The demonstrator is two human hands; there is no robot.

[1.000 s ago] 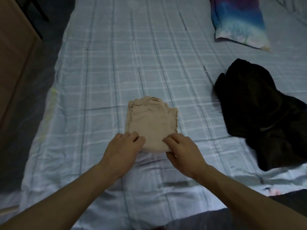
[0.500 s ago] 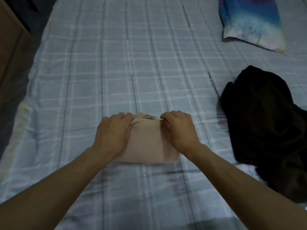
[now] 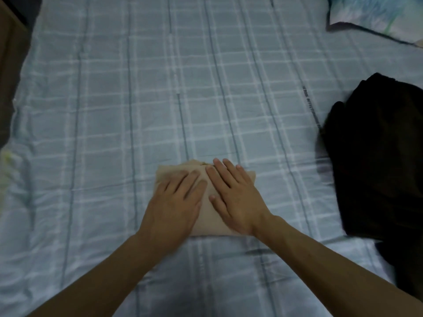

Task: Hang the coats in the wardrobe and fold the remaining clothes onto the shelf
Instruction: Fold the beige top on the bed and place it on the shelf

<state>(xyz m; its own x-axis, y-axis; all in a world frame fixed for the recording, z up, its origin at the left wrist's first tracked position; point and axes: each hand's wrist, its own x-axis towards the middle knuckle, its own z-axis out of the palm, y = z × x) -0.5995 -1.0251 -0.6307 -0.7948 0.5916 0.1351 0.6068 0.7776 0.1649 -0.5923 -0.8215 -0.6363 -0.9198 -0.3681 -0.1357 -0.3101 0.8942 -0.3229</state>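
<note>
Here both hands lie flat on a folded beige garment that sits on the bed, near its front edge and about the middle across. The left hand presses the left half, fingers straight and spread — nothing grasped. The right hand presses the right half just beside it, palm down, fingers straight and reaching to the far edge of the fold. A black garment lies crumpled on the sheet to the right, well apart from the beige one. A pillow rests at the far right corner — only partly in view.
</note>
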